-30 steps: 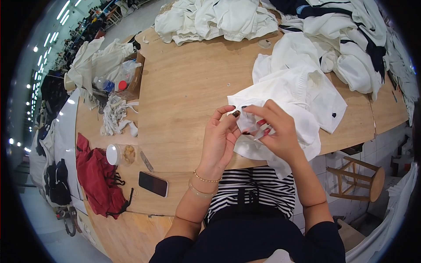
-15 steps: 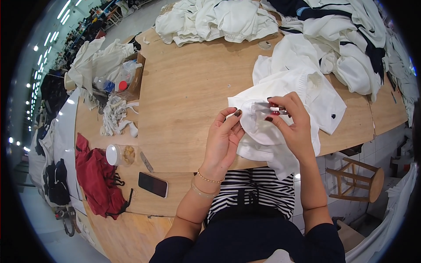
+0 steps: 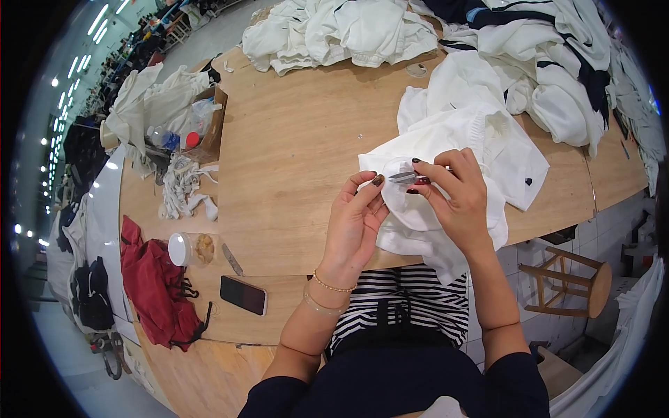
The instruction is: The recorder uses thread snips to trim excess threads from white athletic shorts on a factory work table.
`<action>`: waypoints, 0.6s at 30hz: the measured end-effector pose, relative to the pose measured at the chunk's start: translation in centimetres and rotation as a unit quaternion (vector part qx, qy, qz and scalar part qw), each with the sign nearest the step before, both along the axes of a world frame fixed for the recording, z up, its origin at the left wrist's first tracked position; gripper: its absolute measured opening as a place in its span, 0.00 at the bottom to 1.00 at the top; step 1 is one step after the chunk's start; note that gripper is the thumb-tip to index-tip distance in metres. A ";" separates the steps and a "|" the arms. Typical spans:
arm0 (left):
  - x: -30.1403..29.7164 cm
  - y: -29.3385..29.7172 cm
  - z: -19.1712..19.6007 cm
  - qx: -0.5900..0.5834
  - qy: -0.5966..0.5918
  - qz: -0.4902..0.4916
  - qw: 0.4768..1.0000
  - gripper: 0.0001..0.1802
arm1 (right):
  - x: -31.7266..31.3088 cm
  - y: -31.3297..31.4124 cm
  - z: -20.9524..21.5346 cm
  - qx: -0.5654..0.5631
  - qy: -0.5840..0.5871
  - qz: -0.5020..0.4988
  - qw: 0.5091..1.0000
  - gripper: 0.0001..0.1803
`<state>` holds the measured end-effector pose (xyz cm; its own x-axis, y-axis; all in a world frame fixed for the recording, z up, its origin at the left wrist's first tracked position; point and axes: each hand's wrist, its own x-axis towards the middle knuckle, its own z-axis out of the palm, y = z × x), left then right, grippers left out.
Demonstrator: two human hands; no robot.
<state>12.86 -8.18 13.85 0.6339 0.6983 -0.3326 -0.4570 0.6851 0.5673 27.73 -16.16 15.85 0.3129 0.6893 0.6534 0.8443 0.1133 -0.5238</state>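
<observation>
A white garment (image 3: 446, 136) with a gathered elastic edge lies over the table's near right side, part of it hanging off the front edge. My left hand (image 3: 361, 212) pinches a piece of its cloth between thumb and fingers. In my right hand (image 3: 456, 191) is a small pair of thread snips (image 3: 402, 177), gripped by thumb and fingers. Their two pointed metal blades aim left, over the cloth close to my left fingertips. My fingers cover most of the snips' handle.
White garments (image 3: 341, 35) are heaped at the far edge, and a white and navy pile (image 3: 536, 63) stands far right. On the left are a cardboard box (image 3: 212, 129), fabric scraps (image 3: 182, 184), a clear jar (image 3: 191, 249), a phone (image 3: 243, 295) and red cloth (image 3: 157, 292). A wooden stool (image 3: 596, 289) stands right.
My right hand has shifted slightly left. The snips, blurred before, now show sharp, parted blades nearer my left fingertips. My left hand has barely moved and keeps its pinch on the cloth.
</observation>
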 end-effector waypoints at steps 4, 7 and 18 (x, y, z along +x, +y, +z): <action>-0.1 -0.1 -0.2 -0.005 -0.010 0.006 1.000 0.10 | -0.3 0.2 0.1 -0.005 -0.018 -0.005 1.000 0.14; 0.0 -0.1 -0.1 -0.009 -0.011 0.006 1.000 0.10 | -0.1 0.0 0.0 -0.007 -0.013 0.000 1.000 0.14; 4.5 -4.5 1.7 0.202 -0.065 -0.063 0.975 0.25 | -0.4 -2.0 0.3 0.030 0.524 -0.005 0.851 0.16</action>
